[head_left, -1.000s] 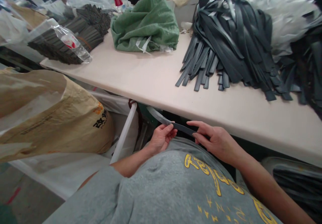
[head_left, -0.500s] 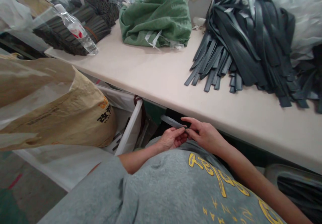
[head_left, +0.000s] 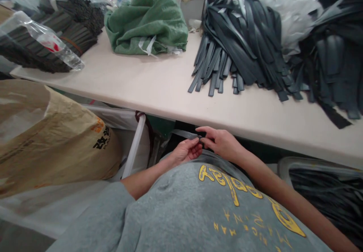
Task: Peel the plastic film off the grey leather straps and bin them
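Note:
My left hand is closed, thumb against fingers, on the end of a thin greyish strip that sticks out to the left. Touching that same end from the right is my right hand, its thumb and a finger pinched by the strip and its index finger raised. Both hands are just below the table's front edge, in front of the grey shirt. A pile of dark flat straps lies on the pale table.
A green sack and a plastic bottle on dark bundles stand at the back left. A tan bag fills the lower left beside a white-railed bin. More dark strips lie in a tub at right.
The view has turned to the right, so the table items appear further left and more of the tub shows. My hands keep nearly the same hold on the strip.

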`<act>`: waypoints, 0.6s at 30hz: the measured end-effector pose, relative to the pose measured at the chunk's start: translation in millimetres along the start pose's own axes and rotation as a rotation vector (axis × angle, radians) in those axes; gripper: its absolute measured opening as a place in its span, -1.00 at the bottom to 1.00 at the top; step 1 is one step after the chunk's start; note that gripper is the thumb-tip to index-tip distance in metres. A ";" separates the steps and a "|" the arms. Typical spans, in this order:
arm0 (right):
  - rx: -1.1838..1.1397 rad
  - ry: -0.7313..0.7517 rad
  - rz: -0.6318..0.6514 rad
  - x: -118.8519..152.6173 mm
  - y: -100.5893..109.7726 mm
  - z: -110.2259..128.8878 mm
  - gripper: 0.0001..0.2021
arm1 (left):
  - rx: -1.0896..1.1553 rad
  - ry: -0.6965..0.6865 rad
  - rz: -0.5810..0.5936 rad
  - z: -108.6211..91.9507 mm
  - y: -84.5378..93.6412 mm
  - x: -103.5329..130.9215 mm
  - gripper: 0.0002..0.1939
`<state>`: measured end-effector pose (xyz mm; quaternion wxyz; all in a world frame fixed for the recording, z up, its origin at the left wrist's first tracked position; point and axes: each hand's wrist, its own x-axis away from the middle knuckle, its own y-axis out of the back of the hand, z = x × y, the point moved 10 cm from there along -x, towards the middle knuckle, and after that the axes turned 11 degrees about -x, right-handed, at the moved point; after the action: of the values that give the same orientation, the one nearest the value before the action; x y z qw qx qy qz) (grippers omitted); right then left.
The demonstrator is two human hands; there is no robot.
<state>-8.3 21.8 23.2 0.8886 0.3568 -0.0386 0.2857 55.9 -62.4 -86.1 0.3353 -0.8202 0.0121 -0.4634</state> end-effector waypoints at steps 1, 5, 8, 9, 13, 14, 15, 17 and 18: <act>-0.022 0.023 0.011 -1.3 -2.4 1.3 -0.60 | 0.002 -0.008 -0.015 -1.6 1.1 -0.5 -0.90; -0.131 0.132 0.094 28.6 18.7 2.0 -0.68 | 0.110 -0.035 -0.136 -12.6 15.4 -2.1 -0.93; -0.202 0.175 0.095 64.9 51.6 2.0 -0.73 | 0.164 -0.022 -0.173 -16.1 18.1 -2.5 -0.89; -0.223 0.193 0.090 75.3 60.0 4.2 -0.72 | 0.167 -0.015 -0.172 -16.1 16.8 -2.5 -0.89; -0.265 0.337 0.040 106.2 76.9 24.7 -0.70 | 0.169 0.002 -0.165 -14.9 9.8 -0.1 -0.89; -0.260 0.376 0.002 111.8 79.7 29.4 -0.71 | 0.166 0.005 -0.163 -14.9 8.4 1.0 -0.89; -0.250 0.402 -0.057 116.3 83.1 32.2 -0.75 | 0.161 0.008 -0.161 -15.0 7.3 2.2 -0.88; -0.222 0.408 -0.207 121.5 91.3 31.3 -0.82 | 0.143 0.018 -0.157 -15.0 6.1 4.0 -0.88; -0.207 0.394 -0.271 121.6 93.9 28.8 -0.83 | 0.131 0.023 -0.155 -14.8 5.9 4.5 -0.88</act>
<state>46.8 115.9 135.2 0.9409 0.2031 0.1544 0.2228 48.9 -76.4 -80.9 0.3513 -0.7895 -0.0777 -0.4972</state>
